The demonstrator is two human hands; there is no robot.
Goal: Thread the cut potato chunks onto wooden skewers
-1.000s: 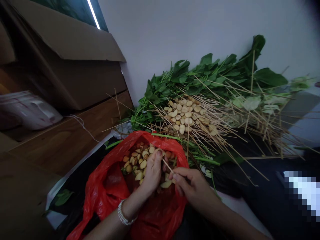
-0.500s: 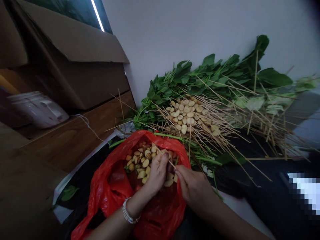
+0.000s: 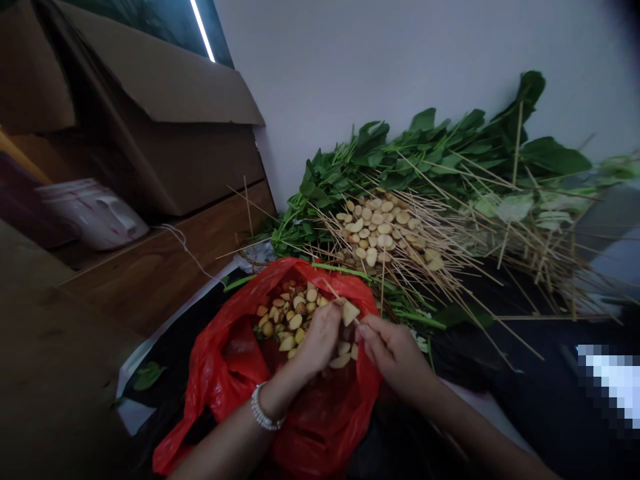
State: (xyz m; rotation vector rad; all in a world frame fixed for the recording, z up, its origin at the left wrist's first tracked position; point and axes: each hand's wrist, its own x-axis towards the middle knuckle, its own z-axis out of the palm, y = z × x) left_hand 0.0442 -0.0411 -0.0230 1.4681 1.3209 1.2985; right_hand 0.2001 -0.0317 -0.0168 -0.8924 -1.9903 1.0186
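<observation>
My left hand [image 3: 321, 335], a beaded bracelet on its wrist, pinches a pale potato slice [image 3: 351, 312] above the open mouth of a red plastic bag [image 3: 220, 387]. From the right, my right hand [image 3: 395, 353] is closed round a thin bamboo skewer [image 3: 357, 321] that meets the slice. The stick's thin other end shows beyond my left fingers. Inside the bag lie many cut potato pieces [image 3: 296, 321], some with skin on. Behind it, a pile of skewered potato slices [image 3: 384, 228] rests with its sticks pointing right.
Leafy green stems [image 3: 425, 143] lie along the white wall, behind the skewers. More skewers with pale green leaves [image 3: 515, 207] are at the right. On the left stand a cardboard box [image 3: 200, 167] and a white mug-like container [image 3: 95, 213] on a wooden surface [image 3: 200, 247]. Black plastic [image 3: 520, 387] lies underneath.
A pale slice now shows between my hands, where only the bare stick was visible before. My right hand has shifted slightly right. The whole view has moved a little.
</observation>
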